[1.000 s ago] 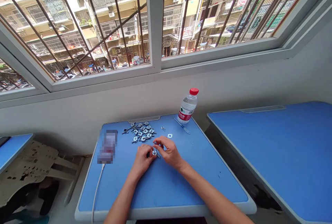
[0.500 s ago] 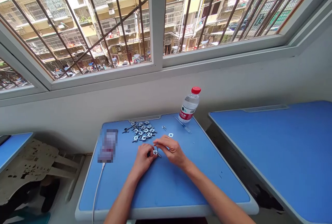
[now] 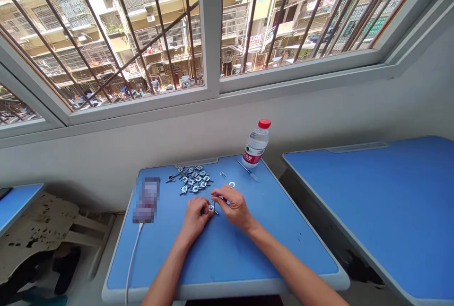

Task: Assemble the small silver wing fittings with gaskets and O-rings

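Metal fitting (image 3: 212, 208) pinched between left hand (image 3: 194, 221) and right hand (image 3: 234, 207) — fumbled, it could drop into the nearby parts pile (image 3: 191, 180)

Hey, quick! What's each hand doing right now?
Left hand: closed, pinching a small metal fitting.
Right hand: curled, fingertips at the fitting; cannot tell if it grips it.

barred windows (image 3: 211, 27) above a white wall (image 3: 106, 164), blue desks (image 3: 372, 202)
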### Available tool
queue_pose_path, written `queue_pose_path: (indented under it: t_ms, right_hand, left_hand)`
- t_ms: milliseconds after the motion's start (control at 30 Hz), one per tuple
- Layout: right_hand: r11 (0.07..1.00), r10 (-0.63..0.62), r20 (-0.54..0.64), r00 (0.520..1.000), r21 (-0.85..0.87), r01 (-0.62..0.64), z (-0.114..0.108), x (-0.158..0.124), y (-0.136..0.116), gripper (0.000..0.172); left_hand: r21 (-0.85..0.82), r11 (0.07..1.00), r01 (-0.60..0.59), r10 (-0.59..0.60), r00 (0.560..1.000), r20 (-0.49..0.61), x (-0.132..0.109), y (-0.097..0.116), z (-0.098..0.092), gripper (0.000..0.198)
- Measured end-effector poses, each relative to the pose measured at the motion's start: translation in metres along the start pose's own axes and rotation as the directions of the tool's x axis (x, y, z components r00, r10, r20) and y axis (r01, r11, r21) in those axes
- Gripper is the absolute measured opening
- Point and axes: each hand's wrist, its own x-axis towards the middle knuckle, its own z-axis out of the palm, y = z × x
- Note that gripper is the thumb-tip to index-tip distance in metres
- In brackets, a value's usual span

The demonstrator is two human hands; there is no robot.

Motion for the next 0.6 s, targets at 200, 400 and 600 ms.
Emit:
queue_pose_path:
  t_ms: [200, 400, 600]
  right_hand:
    - [1.0, 0.008, -0.018, 1.0, -0.011, -0.008, 0.0009, -0.0007, -0.0008, 0.013]
    - [0.999, 0.013, 0.016, 1.0, 0.03, -0.014, -0.0029, -0.0008, 0.0026, 0.014]
    - [0.992, 0.057, 0.074, 0.996, 0.106, -0.064, -0.0077, 0.0, -0.0003, 0.012]
  left_hand:
    - [0.005, 1.0, -0.001, 0.001, 1.0, -0.005, -0.0002, 0.0016, -0.0005, 0.028]
    - [0.003, 1.0, 0.002, -0.002, 1.0, -0.003, 0.0001, 0.0017, -0.0019, 0.028]
    - [-0.004, 1.0, 0.007, -0.007, 1.0, 0.016, -0.0004, 0.0018, -0.0029, 0.027]
